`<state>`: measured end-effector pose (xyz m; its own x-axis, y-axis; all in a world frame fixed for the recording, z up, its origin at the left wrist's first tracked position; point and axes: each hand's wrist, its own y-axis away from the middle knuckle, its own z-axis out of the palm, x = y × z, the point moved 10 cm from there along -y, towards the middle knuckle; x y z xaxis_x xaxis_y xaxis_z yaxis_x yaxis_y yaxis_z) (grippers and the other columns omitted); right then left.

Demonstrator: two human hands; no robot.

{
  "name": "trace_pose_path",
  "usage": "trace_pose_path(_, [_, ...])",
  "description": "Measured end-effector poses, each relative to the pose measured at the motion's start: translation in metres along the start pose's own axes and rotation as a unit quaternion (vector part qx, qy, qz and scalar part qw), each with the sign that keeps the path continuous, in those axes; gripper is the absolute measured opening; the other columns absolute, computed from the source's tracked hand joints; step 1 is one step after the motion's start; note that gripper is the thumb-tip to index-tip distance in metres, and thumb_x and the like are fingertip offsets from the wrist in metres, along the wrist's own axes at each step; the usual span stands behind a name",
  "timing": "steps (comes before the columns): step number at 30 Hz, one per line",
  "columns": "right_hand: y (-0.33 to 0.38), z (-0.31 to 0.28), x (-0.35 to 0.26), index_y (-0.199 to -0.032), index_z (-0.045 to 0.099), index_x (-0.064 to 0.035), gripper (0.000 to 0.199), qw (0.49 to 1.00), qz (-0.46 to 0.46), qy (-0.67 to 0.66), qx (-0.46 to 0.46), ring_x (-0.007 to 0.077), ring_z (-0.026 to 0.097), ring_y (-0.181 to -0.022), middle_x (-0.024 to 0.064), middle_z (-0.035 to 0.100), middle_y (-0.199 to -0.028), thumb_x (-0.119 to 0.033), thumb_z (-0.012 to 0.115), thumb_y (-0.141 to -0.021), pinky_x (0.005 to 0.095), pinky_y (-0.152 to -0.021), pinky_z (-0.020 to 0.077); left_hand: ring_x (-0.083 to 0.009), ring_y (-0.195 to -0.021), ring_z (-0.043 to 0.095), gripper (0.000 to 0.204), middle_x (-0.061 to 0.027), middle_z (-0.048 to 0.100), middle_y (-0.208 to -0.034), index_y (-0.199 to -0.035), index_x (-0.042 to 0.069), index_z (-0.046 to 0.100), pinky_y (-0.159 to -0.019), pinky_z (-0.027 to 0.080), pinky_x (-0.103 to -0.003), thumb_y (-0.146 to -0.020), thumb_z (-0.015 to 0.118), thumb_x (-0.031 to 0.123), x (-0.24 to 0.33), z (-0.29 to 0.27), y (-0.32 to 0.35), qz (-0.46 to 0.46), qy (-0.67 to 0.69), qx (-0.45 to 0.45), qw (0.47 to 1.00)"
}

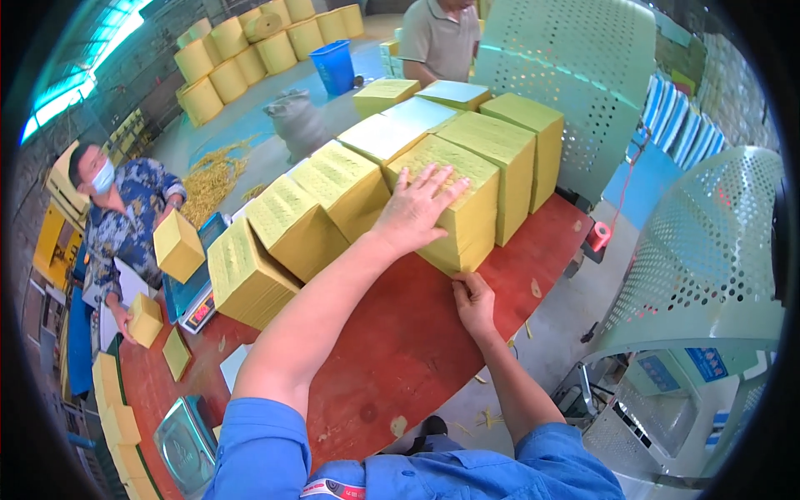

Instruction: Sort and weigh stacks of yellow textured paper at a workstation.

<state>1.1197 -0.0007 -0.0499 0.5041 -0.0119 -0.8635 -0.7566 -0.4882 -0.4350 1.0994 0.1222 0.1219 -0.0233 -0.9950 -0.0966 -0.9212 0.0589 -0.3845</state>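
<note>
My left hand (pixel 417 208) lies flat with spread fingers on top of a tall stack of yellow paper (pixel 471 225). At that stack's lower near corner, the fingers of my right hand (pixel 474 304) are curled and pinch the bottom edge; how many sheets they grip is hidden. More yellow stacks stand close by: one (pixel 350 187) directly to the left, another (pixel 296 225) beyond it, and a tilted one (pixel 250 271) at the row's end. To the right, a further stack (pixel 487 162) touches the one under my left hand. All rest on a red table (pixel 392 333).
At the left, a masked co-worker (pixel 125 217) handles a small yellow block (pixel 146 319) beside a scale (pixel 196 308). Another person (pixel 442 42) stands behind the stacks. Perforated green machine guards (pixel 567 67) rise at the right. A clear-topped device (pixel 185 442) sits near my left elbow.
</note>
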Motion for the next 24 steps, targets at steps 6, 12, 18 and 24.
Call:
trace_pose_path(6, [0.020,0.014,0.002,-0.101,0.068,0.0013,0.015,0.994,0.039,-0.104,-0.003,0.0127,0.064,-0.087,0.0073,0.070,-0.100,-0.002,0.060,-0.089,0.0286,-0.077,0.0522,-0.0379,-0.134,0.040,0.082,-0.0201,0.038,-0.148,-0.144,0.015,0.043,-0.108,0.032,-0.056,-0.071,0.079,0.027,0.062,-0.076,0.096,0.020,0.069,0.084,0.994])
trace_pose_path(12, [0.115,0.034,-0.097,-0.098,0.063,0.0020,0.017,0.978,0.092,-0.177,-0.054,0.0140,0.055,-0.076,0.0041,0.059,-0.081,-0.005,0.049,-0.093,0.0283,-0.065,0.0466,-0.0347,-0.124,0.051,0.065,-0.0203,0.043,-0.143,-0.136,0.009,0.050,-0.095,0.046,-0.047,-0.077,0.074,0.022,0.119,-0.154,0.285,-0.043,0.259,0.082,0.962])
trace_pose_path(18, [0.254,0.163,-0.331,-0.088,0.058,-0.0011,0.012,0.847,-0.106,-0.376,-0.361,0.0159,0.051,-0.069,0.0100,0.059,-0.075,-0.007,0.047,-0.090,0.0288,-0.068,0.0402,-0.0312,-0.104,0.065,0.045,-0.0152,0.063,-0.122,-0.124,0.005,0.060,-0.085,0.053,-0.039,-0.082,0.072,0.011,0.126,-0.258,0.557,-0.460,0.112,0.192,0.860])
trace_pose_path(24, [0.474,0.255,-0.473,-0.087,0.063,0.0026,0.012,0.656,-0.124,-0.460,-0.585,0.0213,0.060,-0.069,0.0124,0.066,-0.077,0.006,0.053,-0.082,0.0312,-0.065,0.0481,-0.0263,-0.091,0.069,0.029,-0.0140,0.069,-0.104,-0.115,0.003,0.064,-0.079,0.054,-0.034,-0.087,0.067,0.008,0.221,-0.327,0.828,-0.675,0.067,0.318,0.662])
